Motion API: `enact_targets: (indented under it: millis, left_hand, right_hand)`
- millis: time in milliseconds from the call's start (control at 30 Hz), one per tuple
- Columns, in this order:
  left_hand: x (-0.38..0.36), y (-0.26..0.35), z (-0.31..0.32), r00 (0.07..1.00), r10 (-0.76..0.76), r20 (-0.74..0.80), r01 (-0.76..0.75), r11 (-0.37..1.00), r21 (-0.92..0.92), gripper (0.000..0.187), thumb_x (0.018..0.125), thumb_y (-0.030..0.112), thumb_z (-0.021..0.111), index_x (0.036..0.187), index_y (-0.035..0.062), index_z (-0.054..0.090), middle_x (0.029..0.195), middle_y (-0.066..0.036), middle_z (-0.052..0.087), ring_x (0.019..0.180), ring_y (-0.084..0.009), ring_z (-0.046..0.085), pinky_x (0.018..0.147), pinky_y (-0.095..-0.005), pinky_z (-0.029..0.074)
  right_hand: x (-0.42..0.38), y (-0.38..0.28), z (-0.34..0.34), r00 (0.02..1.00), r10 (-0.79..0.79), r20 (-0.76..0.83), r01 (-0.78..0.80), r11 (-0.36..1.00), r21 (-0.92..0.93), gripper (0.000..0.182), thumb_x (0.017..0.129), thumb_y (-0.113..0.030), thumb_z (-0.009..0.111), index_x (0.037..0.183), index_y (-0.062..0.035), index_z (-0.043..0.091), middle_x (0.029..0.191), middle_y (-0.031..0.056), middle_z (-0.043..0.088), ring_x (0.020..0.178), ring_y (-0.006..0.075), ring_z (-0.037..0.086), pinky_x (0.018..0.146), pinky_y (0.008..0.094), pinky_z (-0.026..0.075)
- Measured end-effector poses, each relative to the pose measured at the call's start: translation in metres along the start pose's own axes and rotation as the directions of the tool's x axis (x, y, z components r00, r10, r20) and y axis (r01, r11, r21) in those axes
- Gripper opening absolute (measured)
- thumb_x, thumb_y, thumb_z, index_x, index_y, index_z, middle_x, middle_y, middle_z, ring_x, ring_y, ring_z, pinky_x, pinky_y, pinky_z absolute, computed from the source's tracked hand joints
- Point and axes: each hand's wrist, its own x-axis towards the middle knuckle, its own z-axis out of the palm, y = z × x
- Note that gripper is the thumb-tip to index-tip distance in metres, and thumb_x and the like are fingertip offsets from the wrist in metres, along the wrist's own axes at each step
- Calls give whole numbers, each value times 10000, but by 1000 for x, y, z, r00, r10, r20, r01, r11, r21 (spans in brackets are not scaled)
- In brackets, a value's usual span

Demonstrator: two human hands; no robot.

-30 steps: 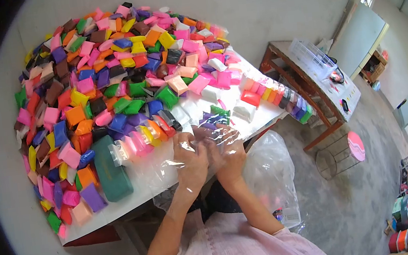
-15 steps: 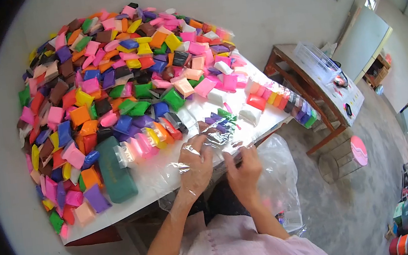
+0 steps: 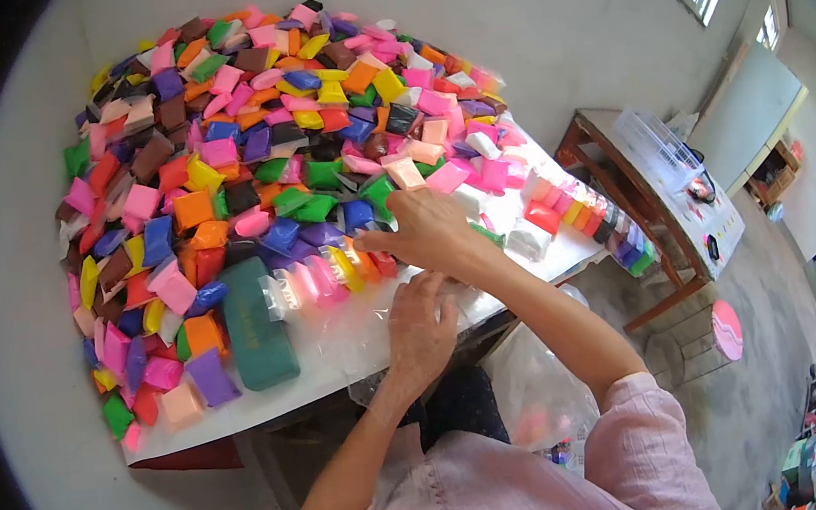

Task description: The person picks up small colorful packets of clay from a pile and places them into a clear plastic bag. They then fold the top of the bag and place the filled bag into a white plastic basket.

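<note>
My right hand (image 3: 430, 230) reaches across my left arm's side to the near end of a row of small coloured packets (image 3: 328, 274). Its fingers curl over the orange and red packets at that end; the thumb is hidden. Below it, my left hand (image 3: 423, 326) is closed on a thin clear plastic bag (image 3: 369, 335), which lies crumpled toward the table edge. What the bag holds is covered by my hands. A dark green case (image 3: 257, 328) lies at the row's other end.
A large heap of coloured packets (image 3: 218, 176) covers the white-topped table. Another packet row (image 3: 590, 214) lies at its right end, beside a white packet (image 3: 529, 239). A clear bag (image 3: 542, 371) hangs below the edge. Right stand a wooden table (image 3: 670, 215) and a stool (image 3: 727, 329).
My right hand has left the clear bag and moved up and left to the packet row. My left hand stays near the table edge with the bag. The view has shifted slightly.
</note>
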Motion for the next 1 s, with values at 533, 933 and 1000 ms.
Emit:
enact_targets:
  millis: [533,933,1000]
  left_hand:
    - [-2,-6,3,998,58,-32,-57,998,21,373,833,92,583,1197,18,554,1151,-188,618,1061,-385,551,943,-487,425]
    - [-2,-2,0,998,-32,-60,20,980,-199,313,958,139,494,1226,-15,544,1137,-230,610,1062,-407,561,909,-473,449]
    - [-2,1,-4,988,-152,-32,139,958,-251,359,979,157,467,1284,-25,515,1177,-239,595,1113,-412,561,950,-467,437]
  right_hand:
    - [1,9,-4,986,71,-153,-64,997,48,328,698,-285,721,883,-16,692,820,184,699,776,360,684,692,433,538]
    - [-187,44,22,894,377,-243,-82,670,738,413,740,-103,783,1124,-8,664,720,-41,569,577,20,407,508,209,338]
    - [-172,42,46,869,421,-259,-3,529,849,418,758,-115,777,1141,-2,653,723,-44,560,589,24,407,519,205,340]
